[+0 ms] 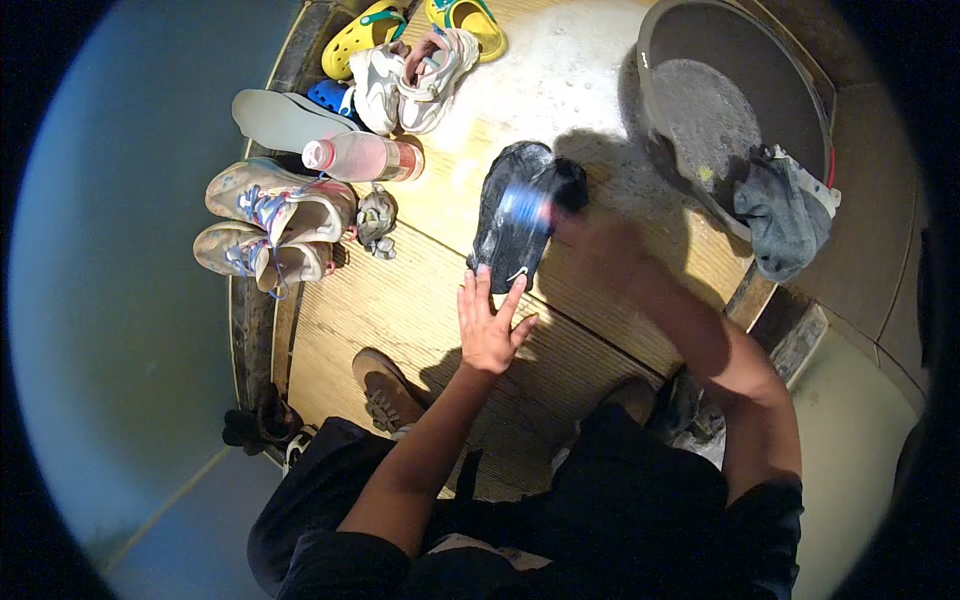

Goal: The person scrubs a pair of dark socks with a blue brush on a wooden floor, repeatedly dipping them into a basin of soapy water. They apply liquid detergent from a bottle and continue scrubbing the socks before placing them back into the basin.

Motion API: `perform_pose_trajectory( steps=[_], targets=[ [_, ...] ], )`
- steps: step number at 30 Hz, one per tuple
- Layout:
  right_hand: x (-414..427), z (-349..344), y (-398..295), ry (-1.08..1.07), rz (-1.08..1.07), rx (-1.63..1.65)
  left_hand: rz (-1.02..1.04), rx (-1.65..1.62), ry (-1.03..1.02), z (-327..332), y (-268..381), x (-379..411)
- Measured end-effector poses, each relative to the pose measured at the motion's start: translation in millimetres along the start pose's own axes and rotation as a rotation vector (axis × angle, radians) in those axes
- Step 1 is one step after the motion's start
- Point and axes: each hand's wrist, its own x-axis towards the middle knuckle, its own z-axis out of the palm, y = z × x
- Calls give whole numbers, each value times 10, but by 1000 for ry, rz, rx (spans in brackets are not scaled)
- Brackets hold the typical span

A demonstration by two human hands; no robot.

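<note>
A wet black sock with a small white logo lies flat on the ribbed wooden floor before me, its foot end bent to the right. My left hand presses on the near end of the sock with spread fingers. Over the middle of the sock my right hand is blurred by motion. At its fingers is a blurred blue and white object, perhaps a brush; its exact kind cannot be told. Whitish streaks, like suds, show on the black cloth.
A dark basin with foamy water stands at the upper right, a grey sock draped over its rim. Wet foam covers the floor beside it. On the left are a plastic bottle, patterned sneakers, white sneakers and yellow clogs.
</note>
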Motion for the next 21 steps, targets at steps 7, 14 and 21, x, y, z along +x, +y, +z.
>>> perform_pose_trajectory(
  steps=[7,14,21],
  targets=[
    [98,2,-188,-47,55,47,-11,-6,26,55,-32,-16],
    [339,-245,76,10,49,-9,26,3,12,35,-28,10],
    [139,-288,-542,-208,-80,10,-8,43,30,17,-81,-53]
  ],
)
